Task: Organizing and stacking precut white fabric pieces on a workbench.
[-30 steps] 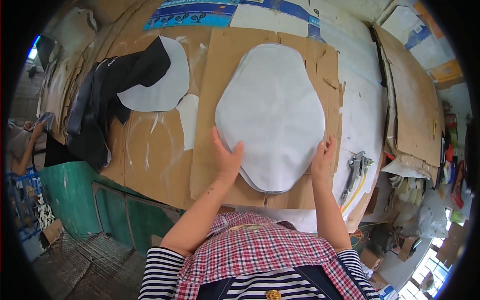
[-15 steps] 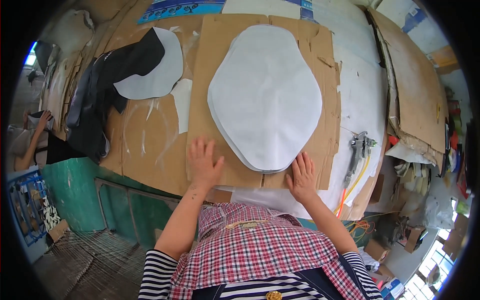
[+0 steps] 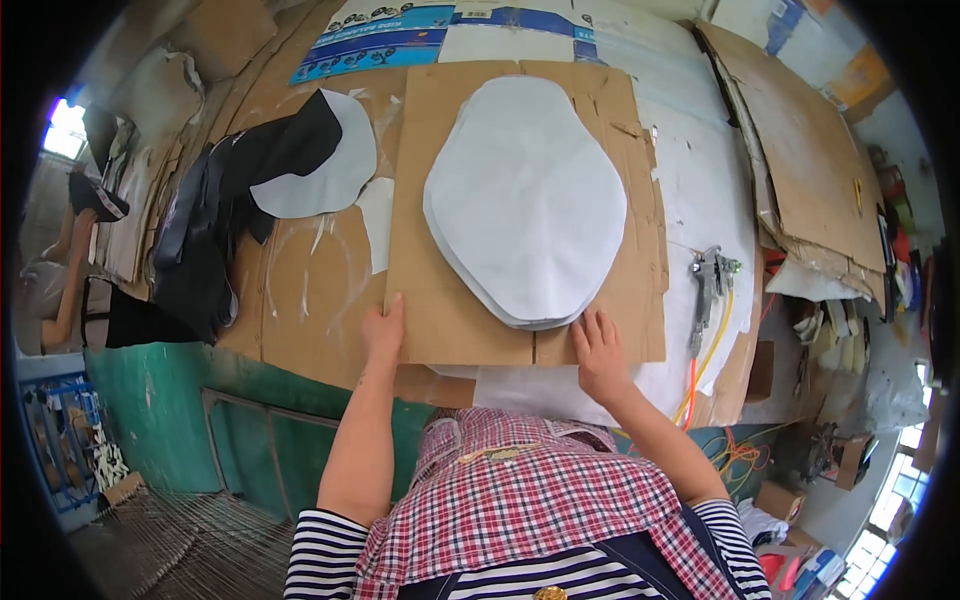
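A stack of pale grey-white oval sheets (image 3: pixel 525 200), narrowing toward its near end, lies on a brown cardboard sheet (image 3: pixel 640 290). The lower layers peek out along the stack's left and near edges. My left hand (image 3: pixel 382 335) is closed at the left edge of the cardboard, near its close corner. One digit lies along the edge; the other fingers are hidden. My right hand (image 3: pixel 602 355) rests on the cardboard's near edge with fingers stretched out, fingertips beside the stack's lower right edge. Nothing is held in it.
Black fabric pieces (image 3: pixel 185 250) and a curved white piece (image 3: pixel 345 175) lie at the left. A grey spray gun (image 3: pixel 710 280) with yellow and orange hoses lies at the right, near stacked cardboard (image 3: pixel 820 170). At far left another person's hand (image 3: pixel 84 225) holds a dark piece.
My left hand has moved from lying spread on the cardboard to its left edge and closed there. My right hand stays near the stack's lower right. The view has shifted slightly.
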Demonstrator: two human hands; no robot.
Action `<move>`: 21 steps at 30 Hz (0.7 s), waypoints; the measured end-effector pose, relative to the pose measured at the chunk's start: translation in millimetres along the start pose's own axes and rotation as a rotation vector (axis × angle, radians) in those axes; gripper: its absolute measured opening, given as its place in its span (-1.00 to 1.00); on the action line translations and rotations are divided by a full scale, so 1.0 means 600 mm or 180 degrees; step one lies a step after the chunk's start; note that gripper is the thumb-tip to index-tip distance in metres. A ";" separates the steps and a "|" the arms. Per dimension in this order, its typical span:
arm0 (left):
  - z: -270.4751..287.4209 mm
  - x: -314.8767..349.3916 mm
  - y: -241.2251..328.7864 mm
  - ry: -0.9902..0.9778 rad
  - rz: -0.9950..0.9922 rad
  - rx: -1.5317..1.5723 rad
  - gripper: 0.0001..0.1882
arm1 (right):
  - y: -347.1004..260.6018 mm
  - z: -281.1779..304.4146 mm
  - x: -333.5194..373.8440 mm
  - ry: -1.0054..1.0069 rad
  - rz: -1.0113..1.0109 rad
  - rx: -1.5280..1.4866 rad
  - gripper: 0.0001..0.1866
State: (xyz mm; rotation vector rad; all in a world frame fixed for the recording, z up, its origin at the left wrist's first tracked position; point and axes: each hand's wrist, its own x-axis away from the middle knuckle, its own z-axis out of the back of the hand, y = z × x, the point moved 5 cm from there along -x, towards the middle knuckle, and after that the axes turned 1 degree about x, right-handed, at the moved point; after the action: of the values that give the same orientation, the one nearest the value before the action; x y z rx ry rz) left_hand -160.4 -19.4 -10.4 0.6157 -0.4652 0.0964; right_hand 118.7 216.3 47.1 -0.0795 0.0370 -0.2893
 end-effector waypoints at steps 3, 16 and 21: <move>-0.003 -0.017 -0.014 0.0025 -0.0612 0.0599 -0.33 | -0.012 0.018 -0.013 0.0215 0.0003 0.0030 -0.48; 0.046 -0.012 0.030 -0.0933 -0.0157 0.1829 -0.58 | -0.017 0.131 -0.045 0.0673 -0.0124 -0.0149 -0.58; 0.069 0.024 0.064 -0.0047 -0.0813 0.0351 -0.55 | -0.013 0.124 -0.033 0.0708 -0.0169 -0.0067 -0.60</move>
State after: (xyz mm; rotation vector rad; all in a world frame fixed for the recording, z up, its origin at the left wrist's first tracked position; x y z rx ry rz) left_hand -172.4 -12.7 46.1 0.7798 -0.3939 -0.1259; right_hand 101.3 220.0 122.3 -0.0689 0.2591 -0.3500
